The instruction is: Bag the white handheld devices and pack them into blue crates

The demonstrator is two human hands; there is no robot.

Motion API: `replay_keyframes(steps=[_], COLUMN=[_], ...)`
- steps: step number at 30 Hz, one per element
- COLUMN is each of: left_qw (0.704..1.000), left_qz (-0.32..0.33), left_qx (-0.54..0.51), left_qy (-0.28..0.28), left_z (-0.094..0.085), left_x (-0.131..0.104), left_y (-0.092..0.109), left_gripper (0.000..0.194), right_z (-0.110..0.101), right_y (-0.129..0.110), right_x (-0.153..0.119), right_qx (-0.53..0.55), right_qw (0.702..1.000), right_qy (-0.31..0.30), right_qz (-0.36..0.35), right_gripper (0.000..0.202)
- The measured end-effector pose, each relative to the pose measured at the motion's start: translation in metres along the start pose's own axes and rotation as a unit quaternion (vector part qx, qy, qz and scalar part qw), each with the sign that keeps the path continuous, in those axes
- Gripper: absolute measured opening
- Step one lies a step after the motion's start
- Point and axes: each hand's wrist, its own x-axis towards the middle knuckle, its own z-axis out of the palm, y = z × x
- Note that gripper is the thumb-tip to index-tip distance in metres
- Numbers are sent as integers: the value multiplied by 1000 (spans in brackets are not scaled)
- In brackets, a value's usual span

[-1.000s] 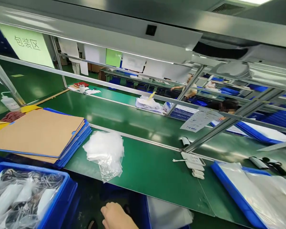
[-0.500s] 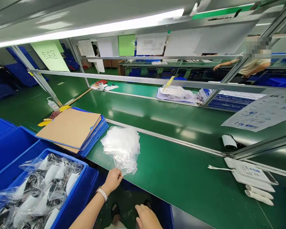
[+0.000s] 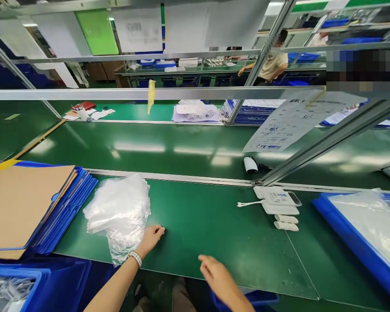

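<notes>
My left hand (image 3: 151, 239) is just above the green tabletop, to the right of a pile of clear plastic bags (image 3: 123, 203). Its fingers are curled together, and nothing shows between them. Over the table's front edge, my right hand (image 3: 218, 277) has its fingers stretched out and holds nothing. The wrist of my left arm, with a white-banded watch (image 3: 135, 258), passes close to the lower end of the bag pile.
Left stands a stack of blue folders with brown cardboard (image 3: 29, 203), above a blue bin (image 3: 45, 277) of bagged parts. White packets (image 3: 281, 201) and two white tubes (image 3: 286, 222) lie right, before a blue tray (image 3: 331, 229). A co-worker (image 3: 271, 63) is beyond the metal frame.
The view has swung to the right, bringing the blue tray into sight. My left hand has gone from the edge of the bags to the table beside them; my right hand has risen toward the table.
</notes>
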Motion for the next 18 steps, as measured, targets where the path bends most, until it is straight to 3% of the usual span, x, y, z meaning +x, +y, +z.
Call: replay_keyframes(steps=[3,7,10,14,18], left_qw=[992,970,962,951,946], left_qz=[-83,-152,-168,-182,-207], left_qx=[-99,-185,-208,-229,-225], left_qy=[-1,33,54,95,109], left_z=[25,29,29,37,45], left_x=[17,21,18,21,28], left_y=[6,7,12,11,0], left_gripper=[54,71,75,75,79], right_z=[-84,-201,-272,-336,-375], right_y=[50,117,156,200,255], right_x=[36,103,155,215,266], right_qx=[-84,-267,-327,-305,-279], right_qw=[989,906,859,857,866], right_qy=[125,326,393,414,408], right_qz=[-15,-40,-16,50,79], right_gripper=[50,51,50,48,54])
